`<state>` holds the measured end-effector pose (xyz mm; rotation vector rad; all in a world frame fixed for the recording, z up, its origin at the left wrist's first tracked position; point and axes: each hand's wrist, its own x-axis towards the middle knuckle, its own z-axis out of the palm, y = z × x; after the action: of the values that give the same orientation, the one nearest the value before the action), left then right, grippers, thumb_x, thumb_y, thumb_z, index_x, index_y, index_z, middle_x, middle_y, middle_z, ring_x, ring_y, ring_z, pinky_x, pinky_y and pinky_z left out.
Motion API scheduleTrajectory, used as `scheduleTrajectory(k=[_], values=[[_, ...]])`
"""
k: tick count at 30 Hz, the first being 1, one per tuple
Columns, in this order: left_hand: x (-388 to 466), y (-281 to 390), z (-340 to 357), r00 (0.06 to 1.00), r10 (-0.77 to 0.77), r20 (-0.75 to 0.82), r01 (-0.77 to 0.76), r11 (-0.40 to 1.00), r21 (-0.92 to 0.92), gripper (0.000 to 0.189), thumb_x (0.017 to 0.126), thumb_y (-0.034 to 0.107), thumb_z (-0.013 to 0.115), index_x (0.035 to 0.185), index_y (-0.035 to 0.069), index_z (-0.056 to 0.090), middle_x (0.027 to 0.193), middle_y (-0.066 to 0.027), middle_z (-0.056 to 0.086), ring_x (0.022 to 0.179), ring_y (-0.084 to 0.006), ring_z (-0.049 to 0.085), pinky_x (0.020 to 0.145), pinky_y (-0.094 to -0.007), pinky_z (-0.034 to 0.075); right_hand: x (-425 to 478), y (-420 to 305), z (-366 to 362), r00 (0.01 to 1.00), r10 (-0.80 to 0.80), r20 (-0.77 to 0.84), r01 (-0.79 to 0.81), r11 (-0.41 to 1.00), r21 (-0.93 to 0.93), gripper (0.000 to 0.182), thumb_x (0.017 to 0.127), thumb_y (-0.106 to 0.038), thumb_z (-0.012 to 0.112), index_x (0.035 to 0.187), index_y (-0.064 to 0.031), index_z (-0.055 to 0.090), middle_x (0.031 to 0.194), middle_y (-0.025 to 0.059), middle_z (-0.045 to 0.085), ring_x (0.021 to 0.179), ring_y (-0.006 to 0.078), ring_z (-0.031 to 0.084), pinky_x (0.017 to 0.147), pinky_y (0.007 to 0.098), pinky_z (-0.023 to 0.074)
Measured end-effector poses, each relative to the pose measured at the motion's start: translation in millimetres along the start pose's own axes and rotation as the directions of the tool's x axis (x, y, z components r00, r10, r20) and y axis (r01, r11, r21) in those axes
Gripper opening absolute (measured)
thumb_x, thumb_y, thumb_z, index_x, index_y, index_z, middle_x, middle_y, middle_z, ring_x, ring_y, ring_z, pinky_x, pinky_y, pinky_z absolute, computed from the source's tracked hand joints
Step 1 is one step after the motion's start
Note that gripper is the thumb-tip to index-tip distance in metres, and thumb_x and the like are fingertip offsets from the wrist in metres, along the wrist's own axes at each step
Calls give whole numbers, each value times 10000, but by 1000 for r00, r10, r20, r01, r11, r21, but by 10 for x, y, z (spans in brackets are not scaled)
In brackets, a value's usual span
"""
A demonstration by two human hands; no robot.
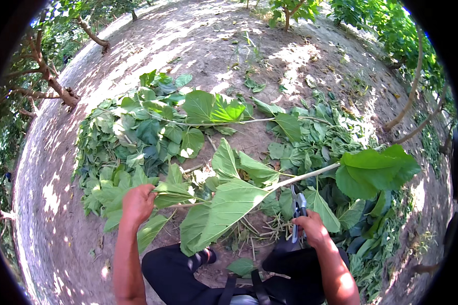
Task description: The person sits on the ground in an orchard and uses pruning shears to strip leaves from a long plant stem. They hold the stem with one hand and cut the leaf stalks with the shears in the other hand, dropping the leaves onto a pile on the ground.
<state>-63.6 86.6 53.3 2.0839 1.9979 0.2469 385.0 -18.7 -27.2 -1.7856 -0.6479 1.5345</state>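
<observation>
A long leafy branch stretches across in front of me, with broad green leaves along it. My left hand grips the leafy end of this branch at the left; its leaves hide what lies inside the fist. My right hand holds a pair of pruning shears by the handles. The head of the shears points up, just below the pale stem. Whether the blades touch the stem I cannot tell. Under the branch, cut stem pieces lie scattered on the soil between my knees.
Heaps of cut leaves lie at the left and the right. Another leafy branch lies across the far side. Tree trunks rise at the left, and bent stems stand at the right. A loose leaf lies near my legs.
</observation>
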Motion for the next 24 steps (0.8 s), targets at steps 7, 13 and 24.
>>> scheduleTrajectory(k=[7, 13, 24], values=[[-480, -452, -41, 987, -58, -150, 74, 992, 103, 217, 858, 237, 602, 1006, 86, 650, 934, -140, 660, 886, -349, 629, 757, -458, 492, -53, -38, 134, 930, -341, -139, 248, 859, -449, 287, 673, -109, 602, 928, 7, 540, 713, 40, 473, 655, 160, 457, 608, 340, 406], [-794, -567, -17, 975, -179, -129, 184, 983, 28, 212, 865, 255, 591, 1023, 125, 650, 957, -125, 653, 882, -349, 632, 742, -461, 496, -156, -80, 334, 821, -555, -132, 480, 797, -368, 194, 679, -79, 520, 864, -39, 478, 697, 6, 405, 603, 136, 412, 551, 300, 366], [-1179, 262, 608, 892, -51, -448, -84, 958, -276, 402, 872, 203, 593, 1227, 22, 536, 1246, -194, 539, 1147, -347, 528, 966, -426, 414, -340, -221, 520, 821, -567, -66, 546, 813, -202, 214, 696, -92, 553, 887, -13, 497, 721, 15, 439, 623, 134, 421, 569, 287, 370]])
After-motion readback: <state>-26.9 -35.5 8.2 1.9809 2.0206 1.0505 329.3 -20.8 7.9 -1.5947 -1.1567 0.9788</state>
